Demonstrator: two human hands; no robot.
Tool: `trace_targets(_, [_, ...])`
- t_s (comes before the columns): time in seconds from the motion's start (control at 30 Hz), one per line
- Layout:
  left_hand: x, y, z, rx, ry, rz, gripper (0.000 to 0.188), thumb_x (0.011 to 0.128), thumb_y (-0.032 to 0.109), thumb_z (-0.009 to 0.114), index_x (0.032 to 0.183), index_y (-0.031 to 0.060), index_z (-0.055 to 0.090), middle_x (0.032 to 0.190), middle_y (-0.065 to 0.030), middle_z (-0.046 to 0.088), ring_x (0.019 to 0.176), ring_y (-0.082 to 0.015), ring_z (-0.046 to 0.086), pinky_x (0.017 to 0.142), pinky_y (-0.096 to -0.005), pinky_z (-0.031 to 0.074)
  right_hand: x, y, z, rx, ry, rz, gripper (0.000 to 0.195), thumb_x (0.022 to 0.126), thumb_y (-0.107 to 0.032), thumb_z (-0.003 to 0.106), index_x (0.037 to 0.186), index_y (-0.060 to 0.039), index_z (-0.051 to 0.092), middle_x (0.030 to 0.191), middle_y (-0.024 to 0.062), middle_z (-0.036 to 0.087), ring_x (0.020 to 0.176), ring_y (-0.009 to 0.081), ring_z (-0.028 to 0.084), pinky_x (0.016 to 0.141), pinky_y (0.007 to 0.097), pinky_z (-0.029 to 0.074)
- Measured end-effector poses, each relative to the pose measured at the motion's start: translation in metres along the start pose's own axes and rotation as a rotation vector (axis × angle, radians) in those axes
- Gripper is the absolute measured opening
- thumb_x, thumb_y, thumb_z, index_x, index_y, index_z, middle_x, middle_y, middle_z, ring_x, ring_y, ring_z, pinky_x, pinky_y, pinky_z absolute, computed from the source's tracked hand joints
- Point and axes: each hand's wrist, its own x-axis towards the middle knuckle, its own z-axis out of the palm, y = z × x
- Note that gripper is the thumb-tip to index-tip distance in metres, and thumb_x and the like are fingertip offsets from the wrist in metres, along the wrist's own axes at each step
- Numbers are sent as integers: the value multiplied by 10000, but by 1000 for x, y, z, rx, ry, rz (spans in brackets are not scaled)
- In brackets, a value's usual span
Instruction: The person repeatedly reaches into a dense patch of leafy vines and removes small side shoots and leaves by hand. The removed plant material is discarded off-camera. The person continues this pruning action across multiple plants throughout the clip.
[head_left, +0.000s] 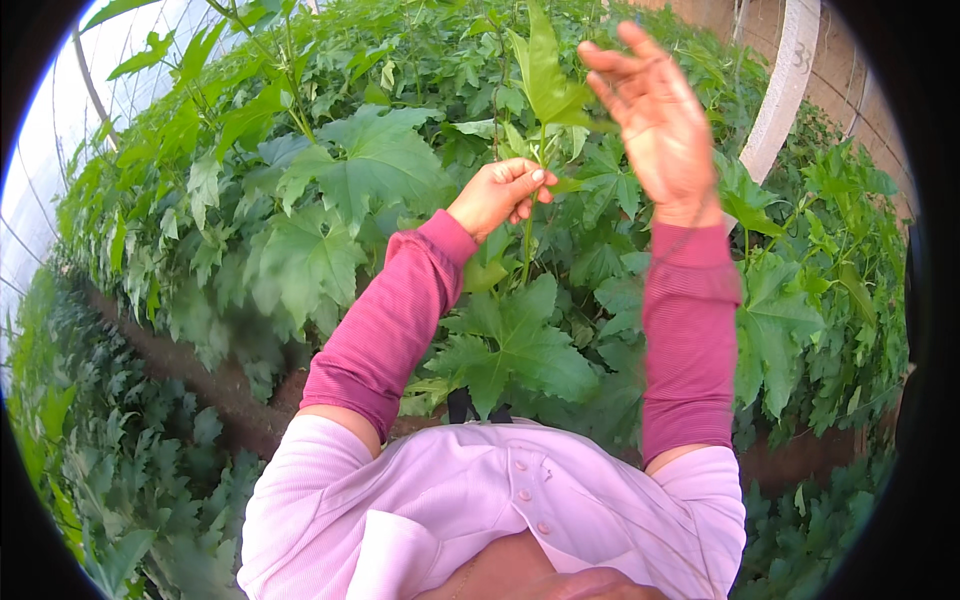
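Note:
My left hand (511, 189) pinches the green stem (528, 247) of a tall leafy plant between thumb and fingers. Above that grip, a bright green young leaf (551, 82) stands up from the shoot. My right hand (652, 124) is raised to the right of this leaf, fingers apart and slightly blurred, with nothing seen in it. A thin dark line, perhaps a string (682, 238), crosses my right wrist; whether the hand touches it cannot be made out. Below the left hand spreads a broad lobed leaf (517, 349) of the same dense growth.
A pale post (780, 94) bearing writing leans at the right, before a brown wall (877, 112). Thin dark twine (496, 112) hangs behind the shoot. Translucent sheeting (34, 187) curves along the left. Bare soil (202, 382) runs between plant rows (112, 442).

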Motion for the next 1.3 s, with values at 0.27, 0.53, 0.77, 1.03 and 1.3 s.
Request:
trace_targets(0.27, [17,3,15,-137,-38,88,230,939,74,525,1153,-6,552,893,-57,623,668,-102,607,618,-256,538,-96,-103,44,-589,410,-143,250,956,-115,481,1170,11,504,872,96,650,599,66,556,477,132,322])
trace_targets(0.53, [0,69,77,192,38,542,562,846,-60,612,1330,60,354,824,-71,618,681,-117,620,603,-234,523,-107,-28,20,-1541,-31,-28,75,779,-39,661,840,-29,619,805,92,634,694,256,611,624,349,467])
trace_targets(0.77, [-4,65,71,186,-17,689,310,872,-19,609,1174,9,543,918,-87,647,720,-136,647,643,-236,541,-55,-35,-49,-1308,227,-205,207,889,-182,627,989,-6,668,851,31,658,628,122,545,592,255,446])
trace_targets(1.03, [-19,80,58,51,-23,526,167,889,84,621,1027,5,571,920,-116,671,683,-164,652,668,-270,536,-31,-29,-14,-126,6,258,212,905,-186,561,989,-3,627,704,-4,510,607,73,421,523,220,318])
trace_targets(1.3, [-16,87,62,75,42,482,130,881,115,637,943,23,570,904,-104,675,696,-153,647,678,-272,525,-26,-46,8,-658,192,387,111,846,-103,541,936,-48,573,670,-24,534,500,52,436,452,195,324])
